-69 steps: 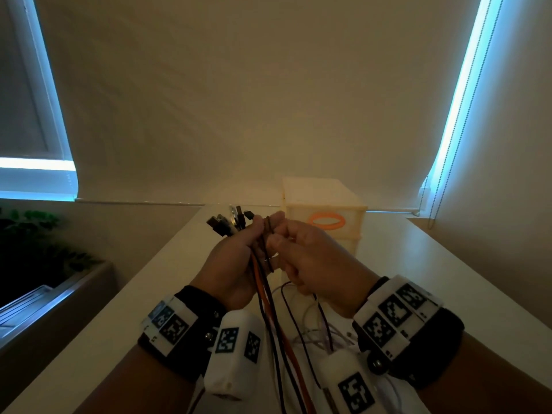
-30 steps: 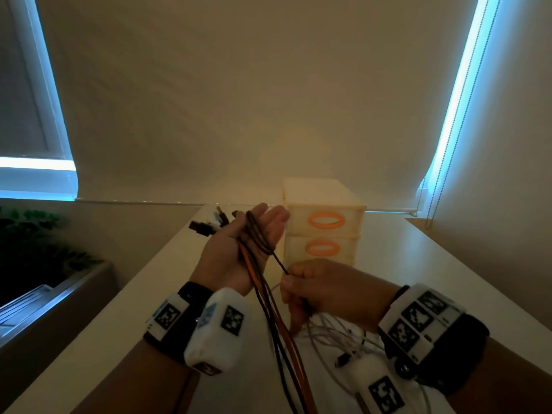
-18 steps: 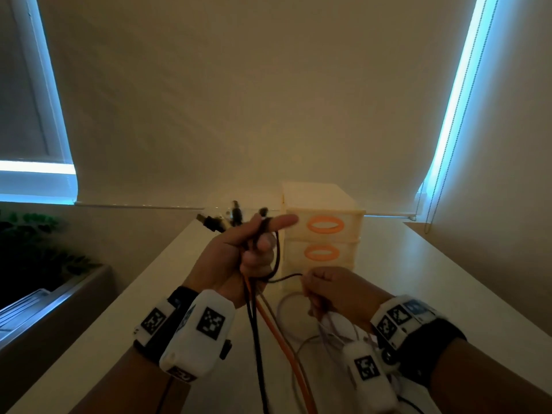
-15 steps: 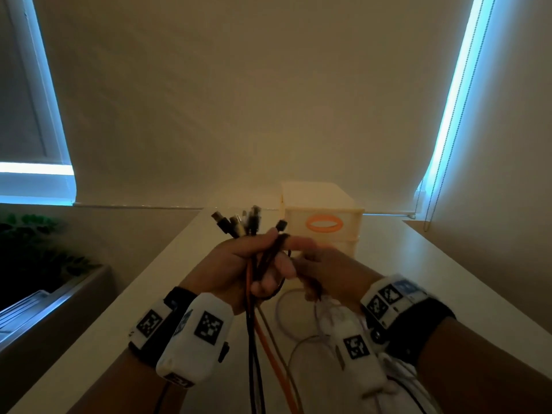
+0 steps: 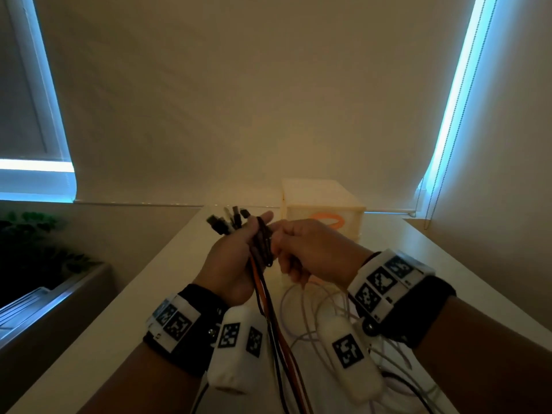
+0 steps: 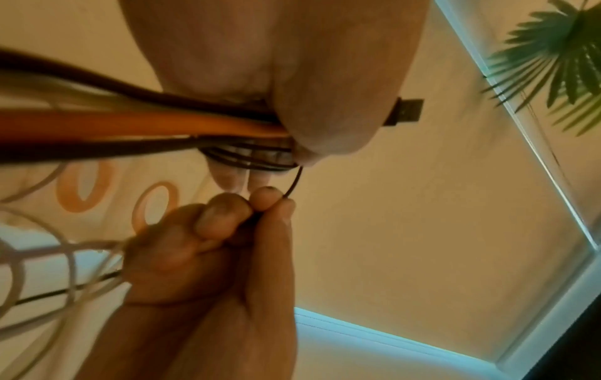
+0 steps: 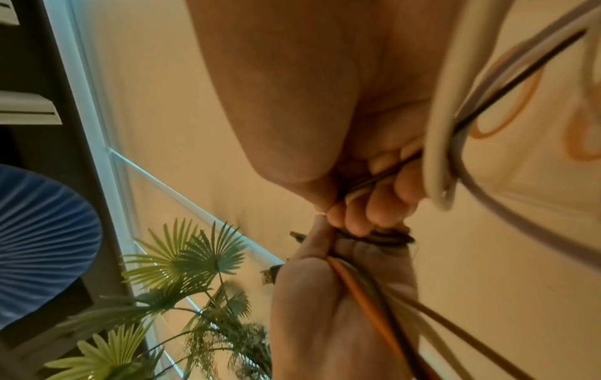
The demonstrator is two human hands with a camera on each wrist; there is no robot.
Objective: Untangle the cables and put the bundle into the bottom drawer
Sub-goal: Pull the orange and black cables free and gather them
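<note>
Cables (image 5: 263, 282) clamped in the left hand (image 5: 230, 264), right hand (image 5: 313, 252) fingers pinching a thin black strand (image 6: 294, 183), drawer unit (image 5: 324, 204) closed behind

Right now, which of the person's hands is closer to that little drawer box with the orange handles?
Right. The right hand is raised just in front of the drawer box, partly covering its front. The left hand holds the cable bundle further to the left, clear of the box.

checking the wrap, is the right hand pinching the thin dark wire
Yes, the right hand pinches the thin dark wire between thumb and fingertips.
</note>
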